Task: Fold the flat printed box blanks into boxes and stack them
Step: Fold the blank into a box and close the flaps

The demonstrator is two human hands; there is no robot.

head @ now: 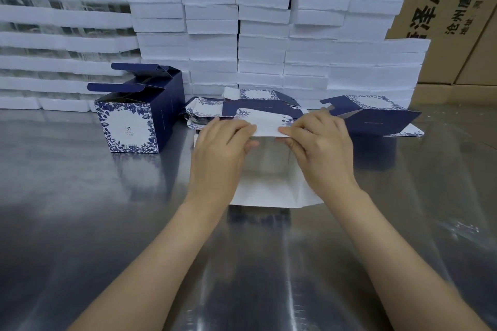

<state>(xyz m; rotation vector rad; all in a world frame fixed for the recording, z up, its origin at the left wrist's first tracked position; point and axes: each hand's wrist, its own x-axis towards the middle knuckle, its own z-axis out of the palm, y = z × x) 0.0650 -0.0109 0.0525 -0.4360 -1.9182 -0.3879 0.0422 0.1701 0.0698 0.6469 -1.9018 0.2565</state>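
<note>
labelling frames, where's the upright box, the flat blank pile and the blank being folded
upright box (129, 122), head view, on its printed front face
flat blank pile (201, 115), head view, on its left end
blank being folded (266, 191), head view, on its white inner panel

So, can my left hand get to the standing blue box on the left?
Probably yes: only table surface lies between the left hand and the standing box. But it pinches the blank and would have to let go first.
</note>
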